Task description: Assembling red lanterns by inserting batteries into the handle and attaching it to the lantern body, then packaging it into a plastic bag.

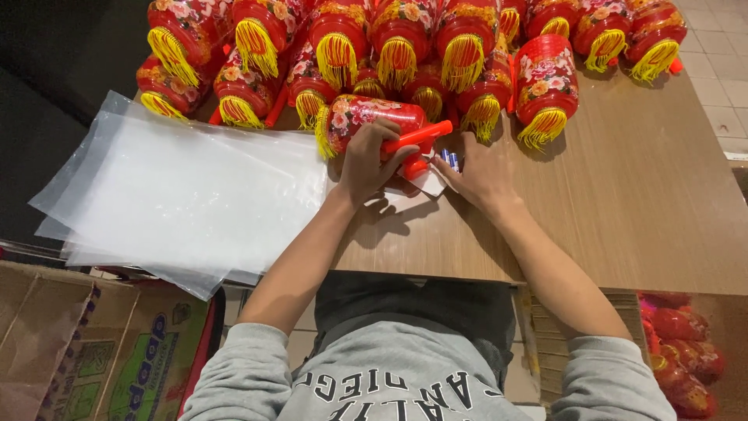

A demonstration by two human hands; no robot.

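My left hand (368, 162) grips a red flowered lantern (365, 115) with a yellow tassel fringe and an orange-red handle, lying on its side on the wooden table (639, 195). My right hand (477, 175) rests just to its right, fingers pinching small blue batteries (449, 159) over a white card or packet (428, 182). Both forearms reach in from the bottom, in grey sleeves pushed up.
Several matching red lanterns (545, 86) with yellow fringes crowd the table's far edge. A stack of clear plastic bags (179, 195) lies at the left, overhanging the edge. Cardboard boxes (86, 343) stand on the floor at lower left; more bagged lanterns (686, 359) at lower right.
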